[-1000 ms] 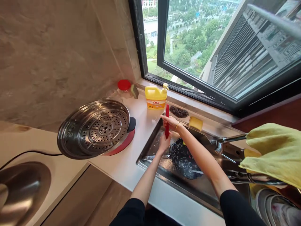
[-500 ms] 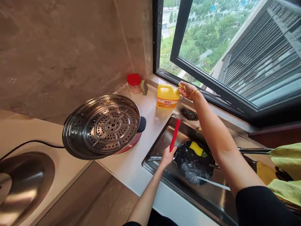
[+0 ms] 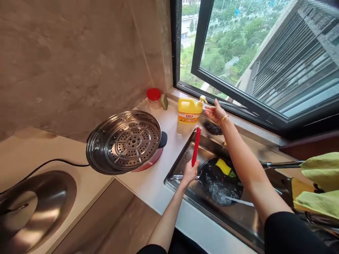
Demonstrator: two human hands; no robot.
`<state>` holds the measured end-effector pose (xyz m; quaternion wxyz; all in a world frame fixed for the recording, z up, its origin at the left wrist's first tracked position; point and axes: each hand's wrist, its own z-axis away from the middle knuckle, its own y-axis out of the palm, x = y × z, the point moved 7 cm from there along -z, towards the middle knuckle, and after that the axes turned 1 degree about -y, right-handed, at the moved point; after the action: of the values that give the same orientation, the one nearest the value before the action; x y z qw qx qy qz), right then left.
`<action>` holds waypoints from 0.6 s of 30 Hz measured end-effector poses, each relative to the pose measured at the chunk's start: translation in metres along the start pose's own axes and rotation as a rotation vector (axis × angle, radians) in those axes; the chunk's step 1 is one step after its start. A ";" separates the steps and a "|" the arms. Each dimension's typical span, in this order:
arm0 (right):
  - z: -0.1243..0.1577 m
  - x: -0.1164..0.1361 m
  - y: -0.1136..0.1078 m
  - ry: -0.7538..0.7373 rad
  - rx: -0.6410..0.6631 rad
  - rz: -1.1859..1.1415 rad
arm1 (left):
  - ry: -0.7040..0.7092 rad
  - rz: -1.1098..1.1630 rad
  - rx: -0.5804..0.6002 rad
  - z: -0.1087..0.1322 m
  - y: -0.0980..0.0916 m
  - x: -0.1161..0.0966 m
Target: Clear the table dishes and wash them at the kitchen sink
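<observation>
- The left hand has its fingers curled tight around the lower ends of a bundle of red chopsticks. The sticks stand up out of the fist, tips away from the person; their lower ends are hidden in the grip, and they lie too close together to count.
- The right hand has its fingers stretched out and loosely parted, clasping nothing that shows. Whether anything wet lies on the palm, I cannot tell.
- Just left of the right fingertips is the yellow soap bottle, upright, its pump near them, with a gap between.
- Below the right fingers lies a dark mesh scrubber, its right end close to the wrist.
- To the right of the left fingers sits the black pan, with foamy water, a yellow sponge and a green piece beside it that is hard to make out. The right forearm covers the area beyond the pan's right edge.
- A stream of water comes from behind that forearm; its outlet is hidden.
- Left of the left fingers shows a metal handle, its middle covered by the hand.
- Far right of both hands, a yellow-green cloth is cut off by the frame.
</observation>
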<state>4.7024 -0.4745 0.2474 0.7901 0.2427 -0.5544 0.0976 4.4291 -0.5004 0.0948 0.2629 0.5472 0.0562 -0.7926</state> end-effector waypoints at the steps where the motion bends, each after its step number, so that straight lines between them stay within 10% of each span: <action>1: 0.020 -0.016 -0.009 0.062 -0.010 -0.044 | 0.002 0.034 0.037 0.003 0.004 -0.003; 5: 0.120 -0.100 -0.031 0.288 0.079 -0.165 | -0.098 0.052 0.190 0.020 0.025 0.006; 12: 0.246 -0.231 -0.108 0.401 -0.184 -0.469 | -0.509 0.058 0.379 0.074 0.091 0.081; 18: 0.289 -0.249 -0.230 0.207 -0.388 -0.674 | -0.699 -0.315 0.637 0.130 0.136 0.136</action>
<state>4.4694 -0.7870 0.0318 0.8606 0.2461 -0.3695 -0.2494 4.3496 -0.7145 0.0516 -0.0374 0.2867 -0.1982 -0.9365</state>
